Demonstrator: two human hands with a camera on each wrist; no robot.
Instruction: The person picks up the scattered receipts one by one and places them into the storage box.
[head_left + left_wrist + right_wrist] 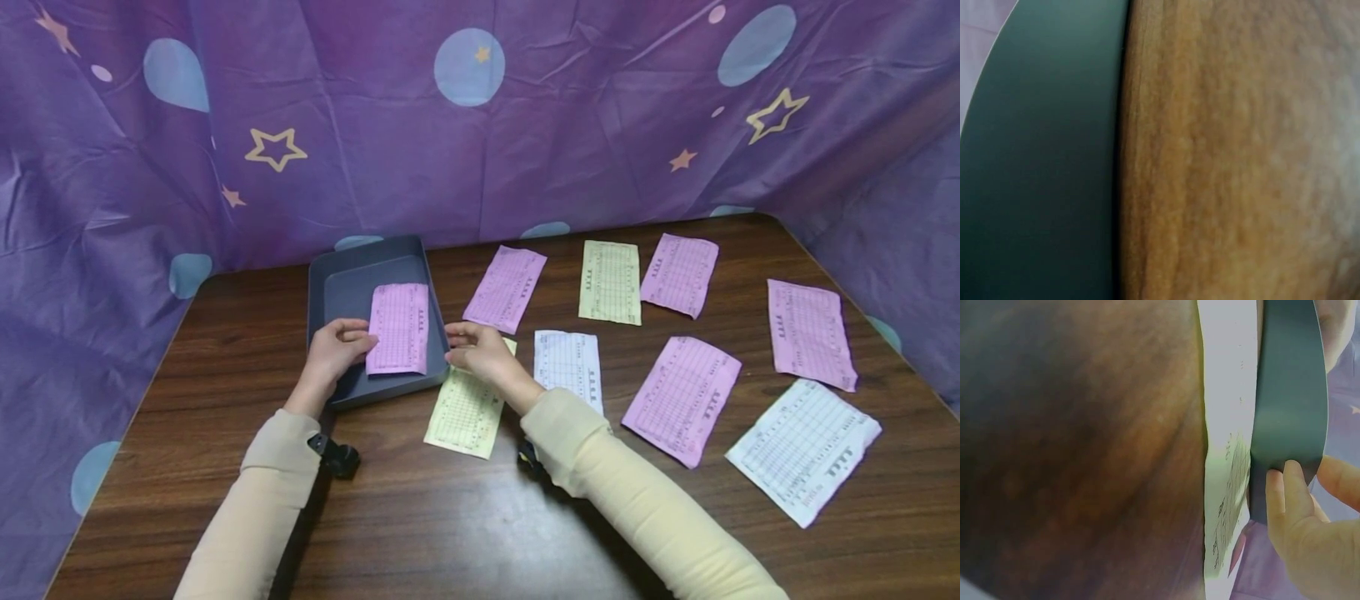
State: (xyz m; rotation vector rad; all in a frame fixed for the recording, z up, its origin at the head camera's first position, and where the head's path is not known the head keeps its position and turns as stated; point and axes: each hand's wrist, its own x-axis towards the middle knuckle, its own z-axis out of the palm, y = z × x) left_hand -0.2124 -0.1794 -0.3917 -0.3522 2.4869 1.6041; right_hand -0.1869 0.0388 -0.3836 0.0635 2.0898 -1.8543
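Spread wide under everything: a dark wooden tabletop (420, 517), hemmed in by a purple cloth backdrop (375, 125) printed with stars and circles. Set on the far left part of that tabletop: a grey tray (352, 287), shallow-walled, rigid by the look of it, unlikely to shift under a light touch. Scattered to the right of the tray, flat and apart from one another: printed slips in pink, yellow and white, among them a white slip (804, 450) near the front right, a pink slip (681, 398) beside it, and a yellow slip (467, 408) lying just beside the tray's near right corner, partly under the right wrist. Lay inside the tray, along its right wall: the pink sheet (399, 327), thin, featherlight, limp, easily creased or torn, prone to sliding on the smooth tray floor; best taken by pinching an edge or corner, or steadied flat from both long sides. Rested at the sheet's left edge: the left hand (333, 350), fingers loosely bent, fingertips touching the paper, no firm grip evident. Hovered at the sheet's right edge, over the tray wall: the right hand (480, 350), fingers relaxed and slightly curved, touching or nearly touching the edge, nothing clasped. Seen from the right wrist view: fingertips (1285, 487) against the tray's dark wall, pale paper beside them.
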